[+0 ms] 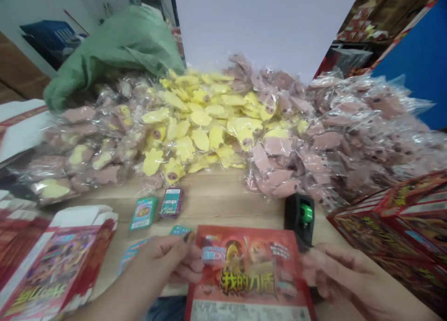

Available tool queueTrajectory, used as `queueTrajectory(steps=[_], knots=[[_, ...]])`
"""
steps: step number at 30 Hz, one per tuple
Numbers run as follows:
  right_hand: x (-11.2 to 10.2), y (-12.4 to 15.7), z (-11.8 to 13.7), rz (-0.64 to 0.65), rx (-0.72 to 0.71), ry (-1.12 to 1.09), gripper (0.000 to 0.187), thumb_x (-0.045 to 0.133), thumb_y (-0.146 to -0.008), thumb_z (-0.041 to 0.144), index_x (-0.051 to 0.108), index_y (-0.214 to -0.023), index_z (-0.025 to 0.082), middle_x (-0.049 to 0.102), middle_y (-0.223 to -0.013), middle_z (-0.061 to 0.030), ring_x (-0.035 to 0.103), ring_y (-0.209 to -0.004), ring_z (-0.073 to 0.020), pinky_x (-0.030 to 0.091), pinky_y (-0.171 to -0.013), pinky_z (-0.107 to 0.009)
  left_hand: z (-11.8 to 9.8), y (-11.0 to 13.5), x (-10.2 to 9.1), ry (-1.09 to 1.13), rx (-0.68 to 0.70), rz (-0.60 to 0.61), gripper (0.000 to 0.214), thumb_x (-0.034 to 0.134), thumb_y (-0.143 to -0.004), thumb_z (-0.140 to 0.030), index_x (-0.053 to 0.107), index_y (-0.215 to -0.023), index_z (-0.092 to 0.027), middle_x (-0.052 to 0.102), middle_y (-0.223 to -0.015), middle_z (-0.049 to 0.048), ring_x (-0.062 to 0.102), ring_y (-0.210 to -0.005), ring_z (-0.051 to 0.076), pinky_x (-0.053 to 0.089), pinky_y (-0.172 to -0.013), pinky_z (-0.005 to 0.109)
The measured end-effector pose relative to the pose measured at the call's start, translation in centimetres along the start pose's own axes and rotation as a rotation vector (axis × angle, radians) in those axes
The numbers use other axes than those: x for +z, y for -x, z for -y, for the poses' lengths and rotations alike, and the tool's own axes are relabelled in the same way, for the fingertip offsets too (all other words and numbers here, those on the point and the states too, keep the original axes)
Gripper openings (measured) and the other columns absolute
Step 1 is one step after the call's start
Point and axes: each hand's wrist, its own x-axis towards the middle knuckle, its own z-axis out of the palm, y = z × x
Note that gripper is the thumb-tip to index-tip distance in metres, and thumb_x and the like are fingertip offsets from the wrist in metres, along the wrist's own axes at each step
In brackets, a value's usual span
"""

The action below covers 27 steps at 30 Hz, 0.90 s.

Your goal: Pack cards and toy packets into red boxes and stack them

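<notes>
A red printed box with large yellow characters and cartoon figures is upright in front of me, its front face toward the camera. My left hand grips its left edge, thumb and fingers closed. At the right edge, my right hand is closed with its fingertips against the box; blur hides the finer detail there. Just behind the right hand stands a black tape dispenser with a green roll. Two small card packs, one teal and one purple-edged, lie beyond my left hand, with more teal cards partly covered by it.
Bagged yellow plush pieces and bagged pink ones are heaped across the table's back. A green sack rests behind them. Flattened cartons are stacked at left, and made-up red boxes at right.
</notes>
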Motion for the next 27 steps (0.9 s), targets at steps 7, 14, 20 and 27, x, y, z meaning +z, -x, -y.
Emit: queueTrajectory(steps=[7,14,20,27], knots=[[1.1,-0.1,-2.4,-0.060,-0.027,-0.182,0.050,0.079,-0.051,0.041,0.052,-0.088,0.023,0.048,-0.049,0.0088,0.040,-0.036,-0.0055,0.031,-0.035,-0.017,1.4,-0.6,0.4,0.121,-0.065,0.039,0.044,0.075,-0.052,-0.040,0.055,-0.085,-0.018,0.054,-0.051,-0.0063,0.055,-0.045,0.012,0.044,-0.046,0.023],[0.2,-0.7,-4.1,0.073,0.151,-0.240,0.042,0.078,-0.052,0.044,0.049,-0.070,0.017,0.051,-0.045,0.0075,0.037,-0.029,-0.0012,0.023,-0.031,-0.014,1.7,0.1,0.6,0.188,-0.317,0.106,0.039,0.075,-0.052,-0.040,0.054,-0.076,-0.017,0.058,-0.056,-0.0023,0.054,-0.047,0.010,0.040,-0.046,0.020],[-0.2,-0.7,-4.1,0.145,0.274,-0.103,0.043,0.069,-0.061,0.053,0.044,-0.055,0.017,0.041,-0.038,0.0087,0.027,-0.027,-0.0008,0.019,-0.032,-0.017,3.5,-1.4,0.1,0.033,-0.287,0.228,0.043,0.067,-0.055,-0.055,0.047,-0.060,-0.017,0.048,-0.044,-0.0052,0.045,-0.038,0.008,0.031,-0.041,0.019],[0.0,-0.3,-4.6,0.114,0.197,0.063,0.048,0.067,-0.057,0.060,0.044,-0.051,0.018,0.035,-0.038,0.0079,0.024,-0.034,-0.0035,0.021,-0.036,-0.019,4.4,-1.2,0.2,-0.361,-0.026,0.246,0.046,0.052,-0.065,-0.061,0.042,-0.054,-0.017,0.039,-0.043,-0.0061,0.034,-0.042,0.008,0.023,-0.044,0.019]])
